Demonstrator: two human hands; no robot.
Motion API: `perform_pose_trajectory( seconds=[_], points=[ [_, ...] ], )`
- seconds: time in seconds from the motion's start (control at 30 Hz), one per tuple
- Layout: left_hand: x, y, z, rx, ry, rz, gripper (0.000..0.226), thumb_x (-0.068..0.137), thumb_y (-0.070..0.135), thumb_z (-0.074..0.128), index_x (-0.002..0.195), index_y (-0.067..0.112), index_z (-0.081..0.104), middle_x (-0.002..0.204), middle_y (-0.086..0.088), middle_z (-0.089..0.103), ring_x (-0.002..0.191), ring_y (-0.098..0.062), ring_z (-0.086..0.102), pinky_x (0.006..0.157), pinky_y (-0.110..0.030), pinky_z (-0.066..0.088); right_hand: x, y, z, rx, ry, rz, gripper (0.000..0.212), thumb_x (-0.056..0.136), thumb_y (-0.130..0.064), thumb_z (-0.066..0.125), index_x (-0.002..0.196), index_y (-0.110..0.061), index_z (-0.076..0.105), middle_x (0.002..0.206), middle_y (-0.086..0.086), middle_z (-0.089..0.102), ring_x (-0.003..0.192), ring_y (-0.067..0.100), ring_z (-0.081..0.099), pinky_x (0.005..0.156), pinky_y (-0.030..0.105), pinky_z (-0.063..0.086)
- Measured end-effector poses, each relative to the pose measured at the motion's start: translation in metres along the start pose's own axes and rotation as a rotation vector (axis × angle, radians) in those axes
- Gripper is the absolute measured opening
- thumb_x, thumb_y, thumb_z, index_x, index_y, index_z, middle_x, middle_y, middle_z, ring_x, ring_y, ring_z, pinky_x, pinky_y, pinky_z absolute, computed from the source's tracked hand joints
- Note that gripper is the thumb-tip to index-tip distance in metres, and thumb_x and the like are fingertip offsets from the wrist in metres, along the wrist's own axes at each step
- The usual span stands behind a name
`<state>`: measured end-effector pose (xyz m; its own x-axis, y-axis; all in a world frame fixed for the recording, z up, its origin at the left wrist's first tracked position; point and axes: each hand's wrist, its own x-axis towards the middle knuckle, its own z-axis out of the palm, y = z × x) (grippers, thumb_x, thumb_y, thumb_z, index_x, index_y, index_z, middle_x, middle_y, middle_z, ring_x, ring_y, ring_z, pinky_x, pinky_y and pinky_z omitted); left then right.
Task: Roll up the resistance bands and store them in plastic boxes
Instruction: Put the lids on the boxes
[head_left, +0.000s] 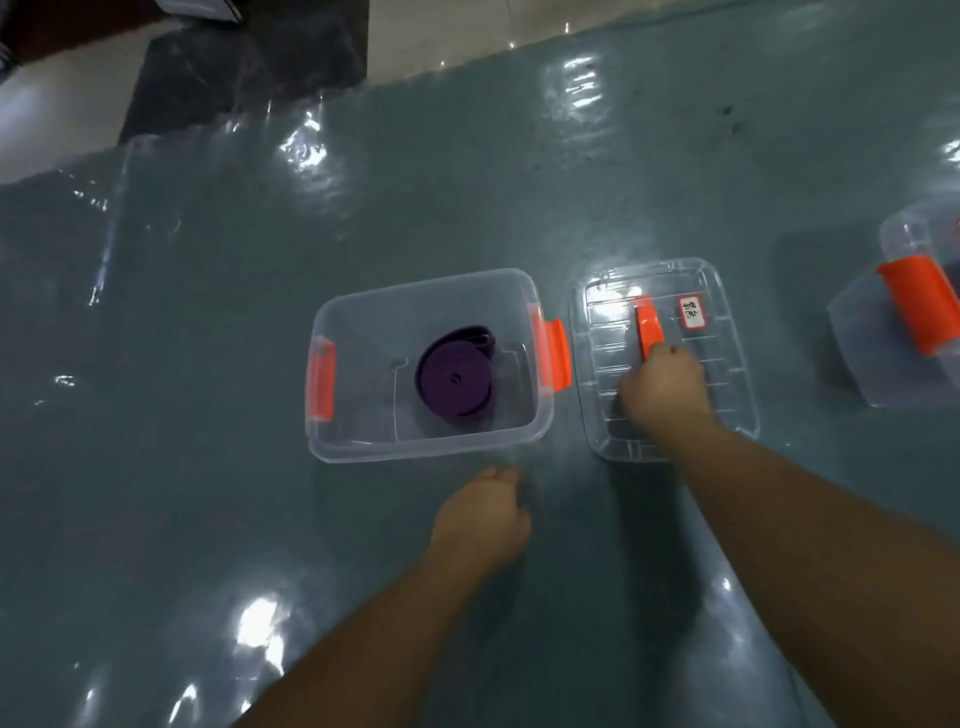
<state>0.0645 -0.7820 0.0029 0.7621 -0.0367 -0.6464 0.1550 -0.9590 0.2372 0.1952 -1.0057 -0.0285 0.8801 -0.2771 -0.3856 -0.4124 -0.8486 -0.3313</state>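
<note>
**Purple band in the open box, right hand on the lid handle**

While the head view looks down on a glossy grey-green floor mat (467, 182), a clear plastic box (363, 431) stands open in the middle of it, with an orange latch (322, 378) on its left end and another orange latch (557, 353) on its right end. Inside, a rolled purple resistance band (457, 376) lies flat on the box bottom, toward the right side, its loose tail curving along the far edge of the coil.

Just right of the box, nearly touching it, the clear lid (727, 322) lies flat on the mat. It carries an orange handle (649, 327) at its middle and a small white label (693, 313) with red edging just right of the handle. The right hand (662, 387) rests on the lid, its fingers curled around the near end of the handle.

The left hand (480, 512) hangs over the mat near the box's near wall, fingers loosely curled, holding nothing.

At the far right edge, a second clear box (857, 338) with an orange handle (917, 306) stands well apart, partly cut off.
</note>
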Motion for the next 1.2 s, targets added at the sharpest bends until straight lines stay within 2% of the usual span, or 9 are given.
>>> perform_pose_trajectory(
  seconds=[0.2,0.33,0.5,0.6,0.7,0.8,1.0,1.1,1.2],
  points=[
    [-0.001,-0.009,0.004,-0.023,0.006,0.013,0.046,0.097,0.028,0.053,0.143,0.025,0.053,0.144,0.001,0.053,0.131,-0.025,0.056,0.106,-0.039,0.048,0.029,-0.015,0.004,0.041,0.063,0.023,0.039,0.096,-0.011,0.055,0.132,0.004,0.054,0.141,0.026,0.05,0.131,0.043,0.047,0.107,0.046,0.042],
    [0.0,-0.017,0.002,-0.025,0.048,0.034,0.042,0.097,0.029,0.055,0.138,0.023,0.057,0.14,0.0,0.056,0.128,-0.026,0.056,0.104,-0.037,0.049,0.042,-0.021,0.004,-0.151,0.143,0.009,0.042,0.101,-0.015,0.05,0.137,0.007,0.048,0.139,0.031,0.052,0.131,0.044,0.046,0.113,0.046,0.034],
    [0.0,-0.03,-0.001,-0.037,0.042,0.045,0.04,0.095,0.028,0.056,0.134,0.022,0.059,0.134,-0.001,0.057,0.125,-0.027,0.058,0.103,-0.04,0.051,0.038,-0.018,0.001,-0.269,0.116,0.005,0.04,0.102,-0.013,0.049,0.135,0.01,0.05,0.131,0.029,0.057,0.125,0.044,0.055,0.107,0.048,0.044],
    [-0.004,-0.032,-0.004,-0.032,0.071,0.066,0.038,0.095,0.029,0.055,0.132,0.023,0.061,0.133,0.001,0.059,0.122,-0.025,0.059,0.098,-0.039,0.053,0.025,-0.013,-0.006,-0.311,0.075,-0.023,0.035,0.1,-0.013,0.048,0.128,0.007,0.058,0.124,0.025,0.063,0.116,0.04,0.062,0.099,0.044,0.051],
    [-0.011,-0.034,-0.009,-0.016,0.091,0.117,0.036,0.095,0.028,0.054,0.13,0.023,0.063,0.131,0.001,0.06,0.121,-0.025,0.06,0.096,-0.039,0.053,0.01,0.001,-0.012,-0.178,0.044,0.011,0.025,0.098,-0.011,0.057,0.113,0.007,0.066,0.112,0.027,0.069,0.106,0.042,0.067,0.087,0.042,0.055],
    [-0.023,-0.038,-0.015,-0.038,0.126,0.214,0.035,0.096,0.028,0.054,0.128,0.024,0.066,0.129,0.002,0.063,0.119,-0.021,0.062,0.099,-0.037,0.052,-0.016,0.014,-0.021,-0.067,0.067,0.03,0.028,0.095,-0.022,0.067,0.097,0.006,0.069,0.097,0.029,0.072,0.093,0.045,0.07,0.08,0.044,0.057],
    [-0.053,-0.049,-0.036,-0.088,0.246,0.361,0.03,0.095,0.022,0.056,0.121,0.022,0.07,0.122,0.005,0.067,0.11,-0.018,0.065,0.094,-0.034,0.053,-0.062,0.022,-0.056,-0.038,0.049,0.042,0.04,0.096,-0.034,0.063,0.088,0.004,0.071,0.093,0.029,0.072,0.092,0.045,0.069,0.079,0.042,0.053],
    [-0.064,-0.056,-0.052,-0.109,0.302,0.416,0.029,0.095,0.02,0.056,0.12,0.023,0.07,0.119,0.008,0.067,0.109,-0.016,0.065,0.093,-0.033,0.053,-0.077,0.011,-0.077,-0.03,0.093,-0.008,0.036,0.094,-0.031,0.067,0.07,-0.005,0.063,0.075,0.023,0.067,0.081,0.043,0.068,0.07,0.038,0.046],
    [-0.074,-0.065,-0.069,-0.149,0.347,0.451,0.03,0.095,0.022,0.056,0.122,0.026,0.069,0.118,0.012,0.068,0.106,-0.011,0.065,0.092,-0.033,0.054,-0.086,-0.014,-0.097,-0.036,0.135,-0.072,0.029,0.085,-0.025,0.075,0.066,-0.01,0.06,0.064,0.012,0.057,0.07,0.038,0.062,0.064,0.033,0.041]
  ],
)
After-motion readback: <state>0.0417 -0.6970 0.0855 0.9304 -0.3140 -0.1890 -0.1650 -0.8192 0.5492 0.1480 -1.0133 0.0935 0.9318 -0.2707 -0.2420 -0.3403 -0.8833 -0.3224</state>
